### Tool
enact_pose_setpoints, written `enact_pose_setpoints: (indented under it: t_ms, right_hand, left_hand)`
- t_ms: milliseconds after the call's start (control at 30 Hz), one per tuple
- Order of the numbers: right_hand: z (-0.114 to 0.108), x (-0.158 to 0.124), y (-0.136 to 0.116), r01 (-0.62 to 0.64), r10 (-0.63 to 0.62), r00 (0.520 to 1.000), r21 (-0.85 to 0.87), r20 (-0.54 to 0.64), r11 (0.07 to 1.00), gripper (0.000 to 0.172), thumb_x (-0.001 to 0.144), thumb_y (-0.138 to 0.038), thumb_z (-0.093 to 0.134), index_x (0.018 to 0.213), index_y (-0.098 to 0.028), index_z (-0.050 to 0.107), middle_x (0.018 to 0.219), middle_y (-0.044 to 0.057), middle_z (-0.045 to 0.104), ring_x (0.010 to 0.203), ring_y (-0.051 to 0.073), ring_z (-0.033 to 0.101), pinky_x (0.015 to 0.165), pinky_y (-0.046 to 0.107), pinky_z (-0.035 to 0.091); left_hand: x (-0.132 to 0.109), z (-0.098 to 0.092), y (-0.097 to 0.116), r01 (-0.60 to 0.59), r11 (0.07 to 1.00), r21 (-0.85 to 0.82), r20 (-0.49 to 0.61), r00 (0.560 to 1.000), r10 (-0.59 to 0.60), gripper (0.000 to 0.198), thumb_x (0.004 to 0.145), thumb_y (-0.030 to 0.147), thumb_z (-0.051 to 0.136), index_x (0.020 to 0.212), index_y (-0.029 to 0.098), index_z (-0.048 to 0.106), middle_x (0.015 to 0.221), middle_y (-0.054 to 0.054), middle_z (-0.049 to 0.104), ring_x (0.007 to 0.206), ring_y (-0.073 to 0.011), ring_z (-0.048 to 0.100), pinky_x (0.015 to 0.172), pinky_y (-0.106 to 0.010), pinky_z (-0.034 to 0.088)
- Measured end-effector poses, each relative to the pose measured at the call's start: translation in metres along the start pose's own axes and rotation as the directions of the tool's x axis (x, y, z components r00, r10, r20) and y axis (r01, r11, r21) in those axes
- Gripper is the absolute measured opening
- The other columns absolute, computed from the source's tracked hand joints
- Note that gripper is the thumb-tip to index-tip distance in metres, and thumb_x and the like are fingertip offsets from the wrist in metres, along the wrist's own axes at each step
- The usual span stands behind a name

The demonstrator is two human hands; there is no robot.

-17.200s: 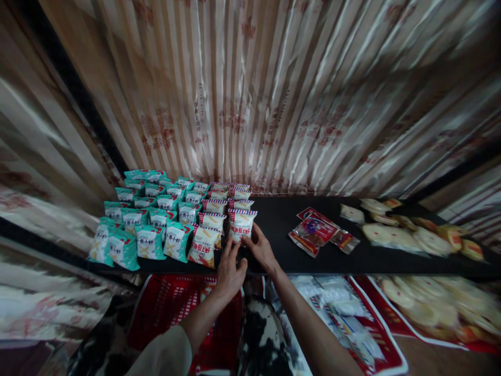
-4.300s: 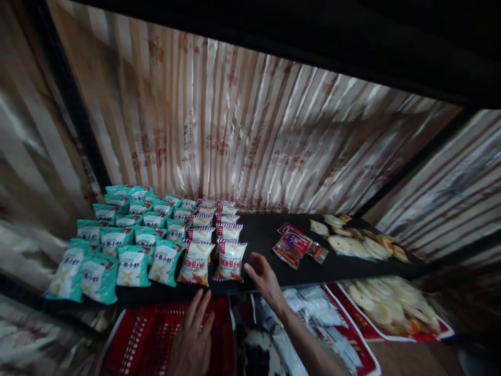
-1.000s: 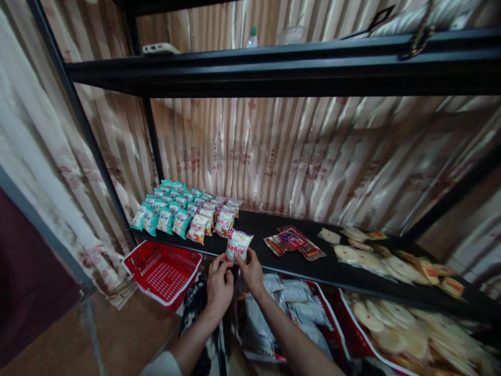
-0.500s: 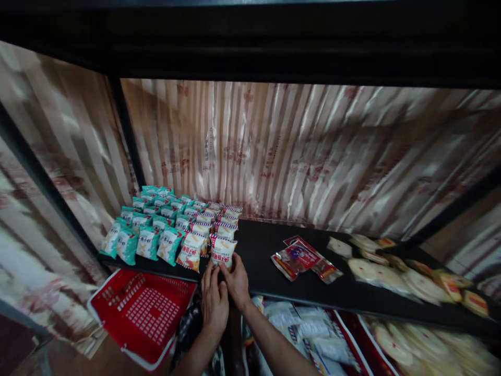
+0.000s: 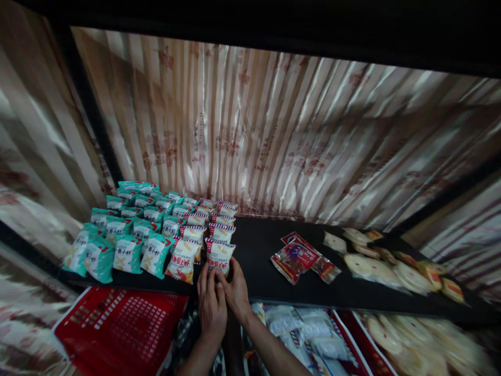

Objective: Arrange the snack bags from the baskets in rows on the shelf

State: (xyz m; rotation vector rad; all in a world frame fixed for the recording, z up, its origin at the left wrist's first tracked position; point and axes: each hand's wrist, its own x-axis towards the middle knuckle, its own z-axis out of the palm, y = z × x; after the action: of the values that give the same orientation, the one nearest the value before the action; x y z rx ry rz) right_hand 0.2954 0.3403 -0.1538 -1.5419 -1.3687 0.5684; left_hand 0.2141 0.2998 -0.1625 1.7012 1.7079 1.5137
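Note:
Both my hands are at a small white snack bag point(image 5: 219, 255) with red lettering and a striped top edge, which stands upright at the front of its row on the black shelf. My left hand point(image 5: 212, 300) presses its fingers to the lower front of the bag. Around the lower right side curls my right hand point(image 5: 236, 290), its thumb close to the left fingers. A matching snack bag point(image 5: 183, 260) stands just left of them, and more white bags line up behind. Rows of teal snack bags point(image 5: 128, 253) fill the shelf's left end. The bag's bottom is hidden by my fingers.
Red packets point(image 5: 299, 256) lie on the shelf point(image 5: 258, 237) to the right, then flat round pale packs point(image 5: 376, 271). Below are a red basket point(image 5: 129, 334), a container of white bags point(image 5: 309, 334) and one of pale round packs point(image 5: 415, 339). A curtain point(image 5: 242, 130) hangs behind.
The view has moved closer and tilted, so the shelf's left end and the red basket look larger. Both hands stay at the same snack bag, with little visible movement.

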Motion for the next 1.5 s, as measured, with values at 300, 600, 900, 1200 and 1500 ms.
enact_pose_setpoints:
  t_ms: [300, 600, 900, 1200, 1500]
  right_hand:
    - [0.003, 0.001, -0.002, 0.05, -0.049, 0.998, -0.029, 0.03, 0.998, 0.051, 0.077, -0.044, 0.059, 0.119, -0.015, 0.054, 0.113, 0.014, 0.063, 0.106, 0.027, 0.058, 0.093, 0.041, 0.046]
    - [0.006, 0.001, 0.002, 0.056, -0.056, 0.996, -0.001, 0.063, 0.998, 0.05, 0.079, -0.044, 0.056, 0.12, -0.016, 0.054, 0.113, 0.012, 0.062, 0.104, 0.025, 0.058, 0.091, 0.04, 0.047]
    - [0.004, -0.004, -0.004, 0.011, -0.02, 0.992, 0.071, 0.126, 0.997, 0.049, 0.079, -0.041, 0.058, 0.121, -0.016, 0.052, 0.115, 0.012, 0.062, 0.104, 0.024, 0.059, 0.092, 0.038, 0.047]
    - [-0.016, 0.01, 0.003, 0.027, -0.026, 1.0, 0.079, -0.011, 0.997, 0.047, 0.09, -0.049, 0.037, 0.122, -0.02, 0.054, 0.128, 0.011, 0.056, 0.121, 0.022, 0.049, 0.106, 0.043, 0.036]
    - [-0.007, 0.027, 0.01, -0.027, 0.009, 0.994, 0.173, 0.106, 0.985, 0.058, 0.088, -0.06, 0.032, 0.122, -0.02, 0.058, 0.131, 0.008, 0.056, 0.126, 0.021, 0.046, 0.11, 0.041, 0.032]
  left_hand:
    - [0.003, 0.001, 0.0, -0.003, 1.0, -0.016, -0.046, 0.999, 0.002, 0.037, 0.092, 0.022, 0.034, 0.125, 0.019, 0.05, 0.139, -0.011, 0.043, 0.132, -0.0212, 0.035, 0.108, -0.044, 0.033]
    - [0.002, -0.005, 0.009, -0.018, 0.998, 0.062, 0.002, 1.0, 0.017, 0.04, 0.092, 0.022, 0.033, 0.129, 0.015, 0.047, 0.145, -0.013, 0.036, 0.136, -0.0216, 0.028, 0.11, -0.044, 0.029]
    - [0.003, -0.01, 0.014, -0.009, 0.995, 0.1, 0.032, 0.999, 0.005, 0.041, 0.091, 0.019, 0.034, 0.129, 0.015, 0.049, 0.145, -0.014, 0.034, 0.135, -0.024, 0.028, 0.109, -0.044, 0.031]
    - [0.002, -0.013, 0.018, -0.048, 0.995, 0.083, -0.007, 0.999, 0.049, 0.04, 0.091, 0.021, 0.036, 0.128, 0.02, 0.05, 0.14, -0.011, 0.039, 0.132, -0.0232, 0.033, 0.106, -0.043, 0.033]
    - [-0.002, -0.011, 0.017, -0.066, 0.985, 0.159, -0.007, 0.998, 0.068, 0.041, 0.09, 0.021, 0.036, 0.13, 0.019, 0.045, 0.143, -0.013, 0.035, 0.133, -0.026, 0.03, 0.106, -0.047, 0.031]
